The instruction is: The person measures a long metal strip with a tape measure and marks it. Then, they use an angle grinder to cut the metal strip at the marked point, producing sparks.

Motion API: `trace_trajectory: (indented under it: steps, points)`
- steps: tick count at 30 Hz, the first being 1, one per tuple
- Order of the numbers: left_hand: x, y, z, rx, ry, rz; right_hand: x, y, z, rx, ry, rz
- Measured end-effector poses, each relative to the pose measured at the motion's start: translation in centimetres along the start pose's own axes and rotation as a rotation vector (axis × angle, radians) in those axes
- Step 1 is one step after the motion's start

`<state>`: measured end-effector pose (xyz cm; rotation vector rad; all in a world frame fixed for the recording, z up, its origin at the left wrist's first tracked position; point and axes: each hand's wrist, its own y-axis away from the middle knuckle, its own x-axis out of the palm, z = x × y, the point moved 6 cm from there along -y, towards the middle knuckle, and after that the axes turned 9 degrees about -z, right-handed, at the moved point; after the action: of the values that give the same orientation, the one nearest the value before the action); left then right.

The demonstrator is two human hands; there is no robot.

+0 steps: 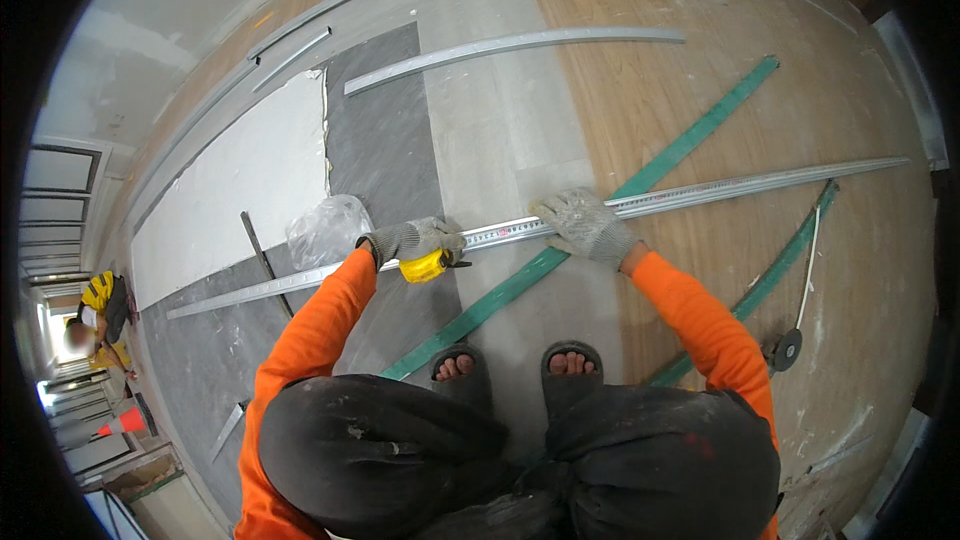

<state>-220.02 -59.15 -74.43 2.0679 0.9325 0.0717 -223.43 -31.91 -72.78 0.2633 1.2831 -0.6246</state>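
My left hand (415,240), in a grey knitted glove, is closed at a yellow tape measure (424,267) beside a long silvery metal channel (250,293). From the case, the tape blade (512,231) runs out to the right along the channel. My right hand (582,225), gloved too, grips the channel and blade a little further right; its fingertips are partly hidden. The channel lies crosswise in front of my feet, over a green strip (490,305) that slants beneath it. A crumpled clear plastic bag (330,230) sits just beyond my left wrist.
Another metal channel (510,47) lies farther off. A white board (245,185) is on the floor at left. At right are a second green strip (785,260) and a dark round reel (785,350) with a white cord. A person (105,315) and an orange cone (124,422) are far left.
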Motion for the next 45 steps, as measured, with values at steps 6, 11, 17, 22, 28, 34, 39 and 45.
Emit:
trace_trajectory:
  steps: [6, 11, 17, 22, 28, 34, 39, 45]
  points:
    - [0.3, -0.5, 0.4, -0.057, 0.133, 0.031, 1.3, -0.4, -0.1, -0.018, -0.004, -0.031]
    - [0.8, -0.7, 1.7, -0.102, 0.197, 0.015, 1.2, -0.4, -0.1, 0.020, 0.006, -0.008]
    - [0.7, 0.4, 1.2, -0.084, 0.137, -0.064, -1.0, 1.7, -1.6, 0.060, 0.101, 0.006]
    - [0.7, 0.4, 0.4, -0.037, 0.209, -0.016, -3.5, 4.5, -4.7, 0.074, 0.162, -0.001]
    - [1.4, -0.1, -3.1, 0.013, 0.043, 0.007, -5.5, 8.6, -8.2, 0.084, 0.231, 0.023]
    - [1.5, -0.1, -1.5, 0.043, 0.120, 0.009, -7.6, 10.2, -10.8, 0.176, 0.224, 0.130]
    - [1.8, -0.5, -2.1, 0.039, 0.117, 0.020, -9.1, 14.5, -15.0, 0.267, 0.377, 0.165]
    - [1.7, -1.0, -0.9, 0.087, -0.006, -0.013, -10.5, 19.7, -22.2, 0.332, 0.532, 0.177]
